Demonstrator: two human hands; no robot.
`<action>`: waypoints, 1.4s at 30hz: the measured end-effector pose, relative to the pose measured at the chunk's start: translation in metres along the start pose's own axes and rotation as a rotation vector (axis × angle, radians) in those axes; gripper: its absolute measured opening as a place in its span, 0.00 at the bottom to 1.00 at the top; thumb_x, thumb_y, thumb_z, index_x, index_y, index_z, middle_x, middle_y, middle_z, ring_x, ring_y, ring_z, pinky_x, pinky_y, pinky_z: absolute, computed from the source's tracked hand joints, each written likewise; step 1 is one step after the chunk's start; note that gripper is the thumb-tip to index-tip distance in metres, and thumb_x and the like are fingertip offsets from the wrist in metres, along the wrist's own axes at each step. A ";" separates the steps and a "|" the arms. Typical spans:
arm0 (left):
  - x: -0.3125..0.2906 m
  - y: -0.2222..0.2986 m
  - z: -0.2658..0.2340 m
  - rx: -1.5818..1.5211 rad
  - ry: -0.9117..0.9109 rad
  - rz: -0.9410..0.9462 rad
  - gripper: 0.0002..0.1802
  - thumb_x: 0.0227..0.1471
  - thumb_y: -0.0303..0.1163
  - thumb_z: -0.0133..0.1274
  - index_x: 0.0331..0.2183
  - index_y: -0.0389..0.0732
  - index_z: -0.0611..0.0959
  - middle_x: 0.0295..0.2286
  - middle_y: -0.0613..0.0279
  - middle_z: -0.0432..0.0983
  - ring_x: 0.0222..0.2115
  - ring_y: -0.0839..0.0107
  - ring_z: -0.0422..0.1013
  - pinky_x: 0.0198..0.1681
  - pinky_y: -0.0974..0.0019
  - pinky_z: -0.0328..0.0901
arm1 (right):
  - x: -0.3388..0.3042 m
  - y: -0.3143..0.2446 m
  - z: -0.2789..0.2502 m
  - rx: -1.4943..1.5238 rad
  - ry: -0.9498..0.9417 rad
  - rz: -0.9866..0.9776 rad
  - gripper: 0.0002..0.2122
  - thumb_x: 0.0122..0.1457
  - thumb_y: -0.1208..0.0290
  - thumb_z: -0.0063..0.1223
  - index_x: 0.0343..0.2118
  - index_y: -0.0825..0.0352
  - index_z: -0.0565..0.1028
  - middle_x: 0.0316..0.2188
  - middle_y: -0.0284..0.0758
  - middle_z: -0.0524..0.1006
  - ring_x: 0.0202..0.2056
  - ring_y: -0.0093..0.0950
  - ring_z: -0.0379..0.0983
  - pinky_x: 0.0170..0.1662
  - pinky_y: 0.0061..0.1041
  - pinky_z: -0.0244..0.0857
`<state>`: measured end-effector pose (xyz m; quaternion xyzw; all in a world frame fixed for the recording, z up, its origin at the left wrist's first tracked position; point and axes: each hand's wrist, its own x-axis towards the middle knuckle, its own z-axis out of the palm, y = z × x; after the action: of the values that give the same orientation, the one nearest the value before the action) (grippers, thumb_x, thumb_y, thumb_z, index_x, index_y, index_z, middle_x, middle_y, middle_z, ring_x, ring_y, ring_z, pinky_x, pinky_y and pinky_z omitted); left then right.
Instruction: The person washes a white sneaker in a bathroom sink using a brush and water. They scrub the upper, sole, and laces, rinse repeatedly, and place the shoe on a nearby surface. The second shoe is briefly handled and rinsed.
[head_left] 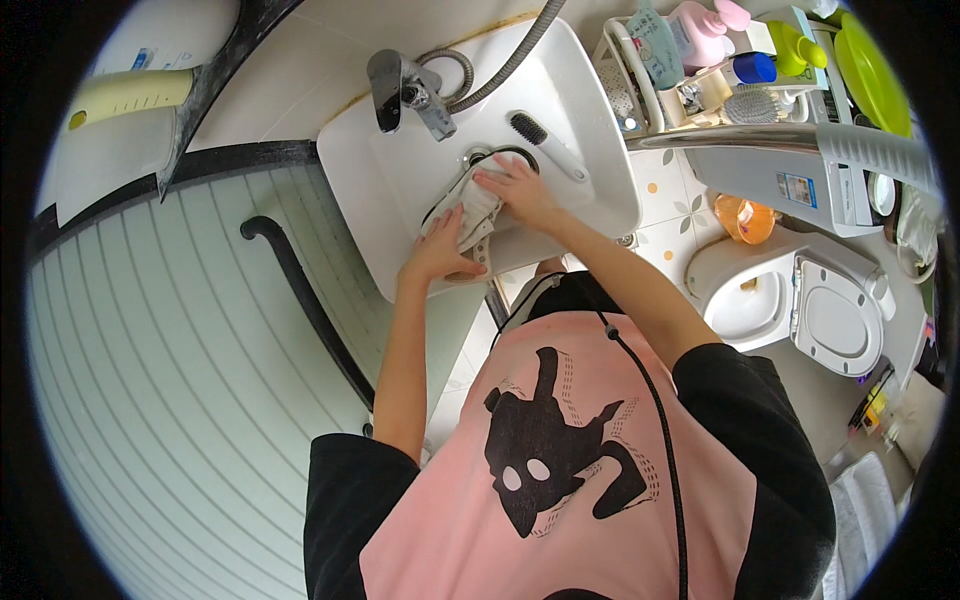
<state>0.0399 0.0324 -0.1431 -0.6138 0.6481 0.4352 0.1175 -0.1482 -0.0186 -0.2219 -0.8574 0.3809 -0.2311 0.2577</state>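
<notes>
A cream-white fabric item [478,212] with dark edging lies bunched in the white sink [375,200]. A strap-like piece with small holes shows at its near end; its exact kind I cannot make out. My left hand [440,252] grips the near left side, thumb toward the strap-like part. My right hand [525,195] presses on the far right part, fingers bent over the fabric. Just right of that hand, a white-handled brush [548,146] with dark bristles rests on the basin floor. Above the fabric stands the chrome faucet [412,92], and part of the drain shows beneath.
A ribbed grey hose [510,55] curves behind the faucet. Right of the sink stand a white basket [640,75] of toiletries and a metal rail [720,138]. Farther right is a toilet [750,295] with its lid raised. A glass panel with a black handle [310,300] borders the left.
</notes>
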 end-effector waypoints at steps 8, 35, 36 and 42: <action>0.006 0.012 0.010 -0.375 0.215 -0.145 0.25 0.46 0.41 0.45 0.48 0.47 0.65 0.42 0.60 0.67 0.44 0.60 0.62 0.49 0.48 0.43 | -0.007 0.007 -0.025 0.275 0.062 0.397 0.18 0.36 0.84 0.44 0.36 0.69 0.68 0.40 0.41 0.67 0.44 0.38 0.60 0.45 0.34 0.55; -0.009 0.030 0.024 -0.420 0.098 -0.017 0.38 0.36 0.48 0.52 0.50 0.46 0.61 0.52 0.51 0.51 0.51 0.57 0.53 0.45 0.37 0.49 | 0.023 -0.008 -0.071 0.005 -0.482 0.420 0.27 0.48 0.72 0.41 0.53 0.58 0.51 0.28 0.51 0.71 0.33 0.45 0.68 0.36 0.39 0.62; -0.003 0.020 0.024 -0.613 0.061 -0.029 0.35 0.38 0.49 0.49 0.49 0.45 0.64 0.52 0.50 0.51 0.50 0.56 0.53 0.46 0.39 0.49 | 0.030 -0.001 -0.064 0.025 -0.458 0.389 0.26 0.47 0.71 0.41 0.52 0.58 0.51 0.30 0.51 0.71 0.36 0.45 0.68 0.37 0.39 0.62; -0.002 0.001 0.047 0.177 0.833 -0.121 0.22 0.43 0.45 0.45 0.35 0.37 0.76 0.36 0.49 0.69 0.42 0.56 0.62 0.49 0.60 0.53 | 0.061 -0.017 -0.042 0.034 -0.469 0.316 0.21 0.48 0.69 0.40 0.48 0.61 0.58 0.30 0.52 0.70 0.34 0.46 0.68 0.37 0.38 0.64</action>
<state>0.0213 0.0665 -0.1693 -0.7616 0.6378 0.0853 -0.0764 -0.1269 -0.0673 -0.1668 -0.8130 0.4359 0.0104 0.3858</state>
